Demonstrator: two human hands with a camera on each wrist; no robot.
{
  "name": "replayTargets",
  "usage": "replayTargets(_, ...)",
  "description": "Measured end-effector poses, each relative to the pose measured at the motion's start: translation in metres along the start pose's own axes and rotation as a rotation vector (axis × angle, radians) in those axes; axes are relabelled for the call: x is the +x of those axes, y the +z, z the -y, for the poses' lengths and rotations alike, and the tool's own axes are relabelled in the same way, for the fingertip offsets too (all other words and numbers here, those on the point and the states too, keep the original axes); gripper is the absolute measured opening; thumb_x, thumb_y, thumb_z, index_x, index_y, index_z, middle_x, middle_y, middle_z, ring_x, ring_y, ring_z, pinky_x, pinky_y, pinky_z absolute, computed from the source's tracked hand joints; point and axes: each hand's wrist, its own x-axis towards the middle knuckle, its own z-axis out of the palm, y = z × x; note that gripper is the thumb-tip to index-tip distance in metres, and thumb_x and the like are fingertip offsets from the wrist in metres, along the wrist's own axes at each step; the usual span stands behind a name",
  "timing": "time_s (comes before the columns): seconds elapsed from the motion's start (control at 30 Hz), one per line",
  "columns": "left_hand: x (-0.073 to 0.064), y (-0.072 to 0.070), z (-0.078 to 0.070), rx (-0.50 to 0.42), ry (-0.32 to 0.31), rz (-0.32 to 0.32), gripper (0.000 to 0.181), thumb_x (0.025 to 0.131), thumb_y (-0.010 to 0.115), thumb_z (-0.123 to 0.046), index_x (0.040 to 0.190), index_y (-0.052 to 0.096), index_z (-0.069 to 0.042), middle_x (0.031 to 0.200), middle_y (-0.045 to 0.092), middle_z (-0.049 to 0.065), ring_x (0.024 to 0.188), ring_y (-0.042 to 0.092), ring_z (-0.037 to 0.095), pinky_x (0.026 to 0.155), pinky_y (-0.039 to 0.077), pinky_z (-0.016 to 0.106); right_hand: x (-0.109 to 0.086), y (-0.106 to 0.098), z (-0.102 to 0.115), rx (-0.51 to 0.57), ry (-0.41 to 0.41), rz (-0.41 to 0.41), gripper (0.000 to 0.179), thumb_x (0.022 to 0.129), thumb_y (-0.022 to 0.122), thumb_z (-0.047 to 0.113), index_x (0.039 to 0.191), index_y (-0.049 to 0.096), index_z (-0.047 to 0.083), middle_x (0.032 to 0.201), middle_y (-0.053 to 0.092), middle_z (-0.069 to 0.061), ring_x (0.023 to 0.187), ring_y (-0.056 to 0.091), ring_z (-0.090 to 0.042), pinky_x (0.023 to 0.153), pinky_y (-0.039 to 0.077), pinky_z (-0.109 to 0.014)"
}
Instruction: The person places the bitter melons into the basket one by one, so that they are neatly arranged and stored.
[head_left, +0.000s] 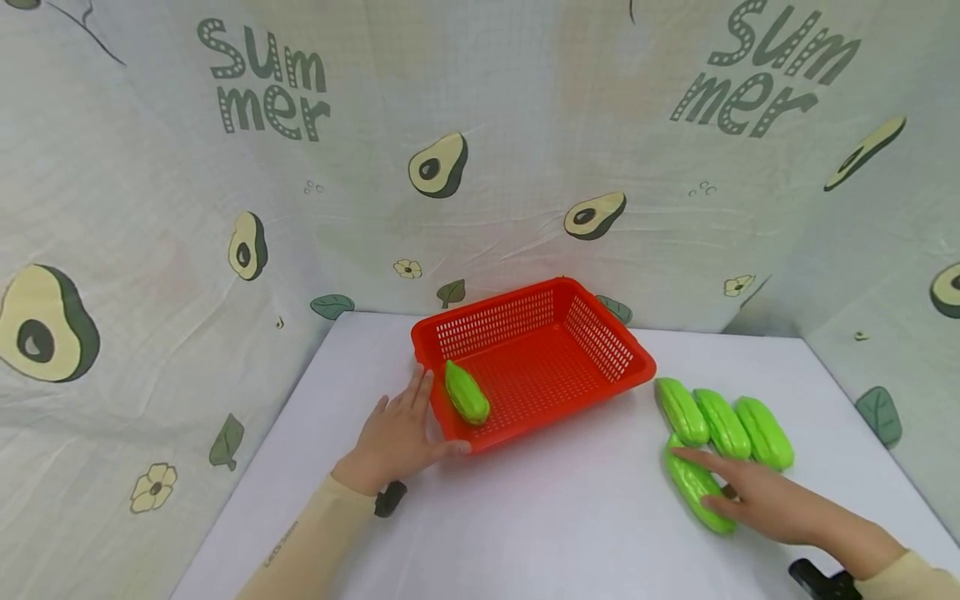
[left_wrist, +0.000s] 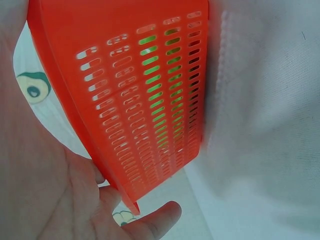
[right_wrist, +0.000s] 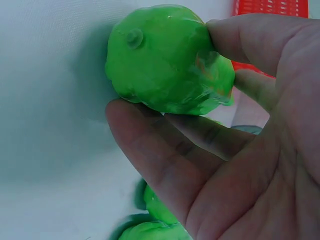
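My left hand [head_left: 397, 442] rests against the left end of a red slotted plastic basket [head_left: 517, 432], its fingers straight along the rim and its thumb at the front left corner. One shiny green ridged gourd [head_left: 467, 393] lies inside the basket at that end. To the right, my right hand [head_left: 772, 498] grips another green gourd [head_left: 688, 479], with the thumb on one side and the fingers on the other. The right wrist view shows the round stem end of this gourd [right_wrist: 155, 55] between thumb and fingertips, close over the white surface.
Three more green gourds [head_left: 724, 423] lie side by side just beyond the right hand, to the right of the basket. A white cloth covers the table [head_left: 525, 525]. Hanging fabric [head_left: 510, 100] printed with avocados stands behind it and along both sides.
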Motion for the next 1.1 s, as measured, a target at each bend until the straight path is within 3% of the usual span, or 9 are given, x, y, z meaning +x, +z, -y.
replayTargets(0.3, 0.003, 0.009, 0.006, -0.007, 0.017, -0.021, 0.127, 0.072, 0.040, -0.094, 0.160, 0.013, -0.006, 0.165, 0.011, 0.012, 0.149, 0.020, 0.031, 0.111, 0.026, 0.064, -0.002, 0.002, -0.003, 0.062, -0.015, -0.002, 0.070, 0.090, 0.073, 0.036, 0.151, 0.044, 0.022, 0.133, 0.054, -0.011, 0.085, 0.051, -0.010, 0.062, 0.043, -0.027)
replayTargets(0.77, 0.000, 0.000, 0.004, -0.025, 0.003, 0.004, 0.125, 0.075, 0.052, -0.087, 0.159, 0.013, -0.004, 0.165, 0.010, 0.013, 0.149, 0.020, 0.032, 0.111, 0.024, 0.065, -0.001, 0.002, -0.005, 0.085, -0.004, -0.016, 0.071, 0.088, 0.075, 0.036, 0.151, 0.045, 0.023, 0.135, 0.054, -0.012, 0.088, 0.052, -0.012, 0.065, 0.047, -0.027)
replayTargets(0.87, 0.000, 0.002, 0.004, -0.018, 0.005, 0.008, 0.124, 0.075, 0.052, -0.087, 0.159, 0.012, -0.004, 0.165, 0.009, 0.013, 0.149, 0.019, 0.031, 0.111, 0.024, 0.065, -0.002, 0.001, -0.005, 0.078, -0.015, -0.029, 0.070, 0.088, 0.075, 0.035, 0.150, 0.045, 0.023, 0.140, 0.053, -0.016, 0.103, 0.056, -0.021, 0.077, 0.054, -0.038)
replayTargets(0.97, 0.001, 0.003, 0.004, -0.019, 0.011, 0.003, 0.123, 0.076, 0.053, -0.085, 0.159, 0.013, -0.004, 0.165, 0.010, 0.013, 0.149, 0.018, 0.032, 0.111, 0.024, 0.065, -0.004, -0.002, -0.003, 0.079, -0.031, -0.034, 0.069, 0.089, 0.075, 0.035, 0.150, 0.045, 0.023, 0.141, 0.052, -0.018, 0.111, 0.055, -0.029, 0.083, 0.055, -0.048)
replayTargets(1.1, 0.002, 0.003, 0.003, -0.012, 0.017, 0.000, 0.124, 0.075, 0.051, -0.087, 0.159, 0.014, -0.004, 0.165, 0.010, 0.013, 0.149, 0.018, 0.031, 0.111, 0.025, 0.065, -0.007, -0.011, 0.003, 0.070, -0.024, -0.023, 0.070, 0.089, 0.074, 0.039, 0.151, 0.044, 0.026, 0.137, 0.054, -0.013, 0.103, 0.054, -0.023, 0.078, 0.054, -0.037)
